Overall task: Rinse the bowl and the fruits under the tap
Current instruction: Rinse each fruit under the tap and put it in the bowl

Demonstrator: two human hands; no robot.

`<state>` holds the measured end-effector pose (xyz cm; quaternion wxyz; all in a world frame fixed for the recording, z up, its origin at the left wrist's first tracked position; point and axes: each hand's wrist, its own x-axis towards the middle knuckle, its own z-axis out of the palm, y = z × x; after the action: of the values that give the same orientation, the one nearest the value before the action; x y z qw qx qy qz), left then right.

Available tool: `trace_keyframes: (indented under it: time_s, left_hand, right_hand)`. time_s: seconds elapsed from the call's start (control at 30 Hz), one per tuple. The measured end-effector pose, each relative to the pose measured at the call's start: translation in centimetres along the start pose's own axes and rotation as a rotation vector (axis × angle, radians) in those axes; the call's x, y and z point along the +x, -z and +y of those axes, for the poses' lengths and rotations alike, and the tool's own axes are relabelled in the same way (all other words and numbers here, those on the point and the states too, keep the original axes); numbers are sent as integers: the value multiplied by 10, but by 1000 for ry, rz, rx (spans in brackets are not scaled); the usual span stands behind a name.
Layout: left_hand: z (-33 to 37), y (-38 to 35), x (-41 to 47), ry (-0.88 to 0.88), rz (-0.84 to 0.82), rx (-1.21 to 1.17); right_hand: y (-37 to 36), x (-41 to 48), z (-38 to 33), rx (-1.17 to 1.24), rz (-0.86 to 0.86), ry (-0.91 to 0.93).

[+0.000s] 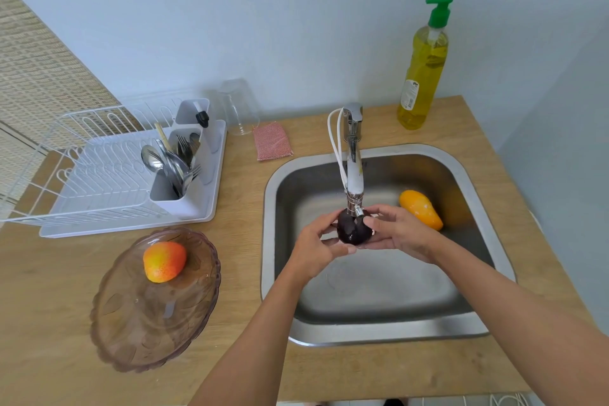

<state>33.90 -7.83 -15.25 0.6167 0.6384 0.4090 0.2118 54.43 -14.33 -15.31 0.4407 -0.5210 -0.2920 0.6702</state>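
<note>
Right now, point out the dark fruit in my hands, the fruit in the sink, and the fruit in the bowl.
dark fruit point(351, 231), head view, wet front face
yellow-orange fruit point(420, 209), head view, middle
red-orange fruit point(164, 261), head view, middle

Wooden counter with inset sink, several items resting on top.
Light wood countertop point(59, 323) holds: white dish rack point(108, 175) on its tray at far left; clear upturned glass point(238, 107) near the wall; pink mesh scrubber point(272, 141) just beside the glass; yellow dish soap bottle point(423, 76) with green pump at back right corner; tinted glass bowl point(148, 323) front left. Steel sink point(379, 330) set into the counter right of the bowl, tap point(352, 128) mounted at its back edge.
</note>
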Motion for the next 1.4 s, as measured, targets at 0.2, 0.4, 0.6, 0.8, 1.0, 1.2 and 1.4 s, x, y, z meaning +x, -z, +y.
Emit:
trace_keyframes:
  time_s: [0.2, 0.4, 0.6, 0.8, 1.0, 1.2, 1.4]
  left_hand:
    - [1, 3, 3, 13, 5, 21]
    - [-1, 1, 1, 9, 1, -1]
    - [0, 0, 1, 30, 13, 35]
    - [-1, -8, -3, 3, 0, -8]
    - [2, -8, -7, 25, 24, -27]
    - [3, -8, -9, -1, 3, -54]
    - [3, -6, -6, 34, -76, -3]
  right_hand:
    - [1, -3, 3, -108, -4, 33]
    - [-4, -2, 5, -23, 26, -10]
    - [-2, -4, 8, -138, 37, 66]
    - [1, -4, 4, -9, 24, 21]
    - [-3, -7, 4, -55, 10, 51]
    - [-7, -7, 3, -119, 29, 47]
    - [-6, -9, 6, -42, 64, -72]
